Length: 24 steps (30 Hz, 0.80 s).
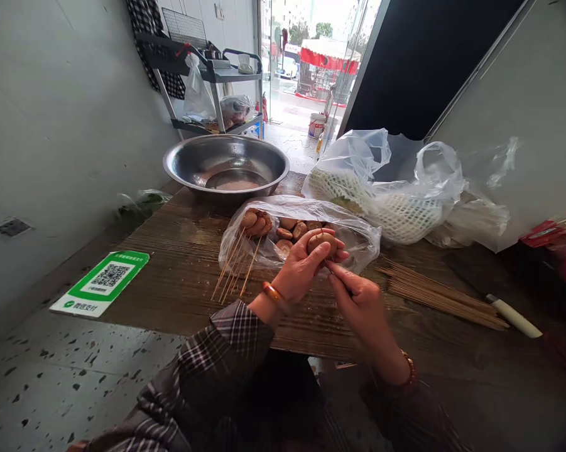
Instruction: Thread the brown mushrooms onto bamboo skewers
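Note:
My left hand holds a brown mushroom, its fingers wrapped round the cap, above the near edge of an open clear plastic bag. Just to the right, my right hand has its fingertips pinched close under the mushroom; what lies between them is too small to make out. Loose mushrooms lie inside the bag. At the bag's left end, skewered mushrooms rest with their thin sticks pointing toward me over the wooden table.
Behind the bag stands a wide metal basin. Bare skewers and a white-handled knife lie right. Bagged produce in foam netting sits back right. A green QR card is at the left edge.

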{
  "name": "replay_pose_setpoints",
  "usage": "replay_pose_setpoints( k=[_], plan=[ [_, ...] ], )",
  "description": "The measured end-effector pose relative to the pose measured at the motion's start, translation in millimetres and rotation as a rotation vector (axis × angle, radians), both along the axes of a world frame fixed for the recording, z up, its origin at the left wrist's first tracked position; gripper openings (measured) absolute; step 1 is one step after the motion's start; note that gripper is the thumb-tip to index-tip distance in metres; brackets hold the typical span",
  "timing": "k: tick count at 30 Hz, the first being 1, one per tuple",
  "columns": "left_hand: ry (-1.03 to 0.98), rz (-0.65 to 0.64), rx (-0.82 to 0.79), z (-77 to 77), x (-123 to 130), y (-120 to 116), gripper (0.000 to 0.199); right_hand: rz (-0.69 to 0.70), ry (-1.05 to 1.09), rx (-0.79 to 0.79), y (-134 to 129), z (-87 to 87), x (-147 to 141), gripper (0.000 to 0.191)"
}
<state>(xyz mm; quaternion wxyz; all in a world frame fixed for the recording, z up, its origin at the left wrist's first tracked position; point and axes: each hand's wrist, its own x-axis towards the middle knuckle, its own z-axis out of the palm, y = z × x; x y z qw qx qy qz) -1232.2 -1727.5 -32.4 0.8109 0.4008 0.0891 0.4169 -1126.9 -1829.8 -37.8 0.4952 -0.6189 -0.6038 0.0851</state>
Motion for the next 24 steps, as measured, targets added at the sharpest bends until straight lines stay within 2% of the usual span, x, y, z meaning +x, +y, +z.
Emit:
replay_pose_setpoints(
  k=[7,13,18,24],
  plan=[
    [0.019,-0.015,-0.015,-0.7,-2.1,2.2,0.047,-0.055,-0.013,-0.031,-4.3,1.7,0.3,0.024],
    [0.016,0.002,-0.005,-2.4,-0.1,1.9,0.047,-0.057,-0.168,-0.007,-9.4,1.0,2.3,0.023],
    [0.003,-0.028,-0.003,-4.8,4.0,-0.2,0.045,-0.062,-0.303,-0.002,-3.1,10.4,4.0,0.026],
    [-0.016,-0.022,-0.021,-5.6,5.0,-1.4,0.045,-0.072,-0.328,-0.022,7.2,16.5,4.1,0.028]
  ],
)
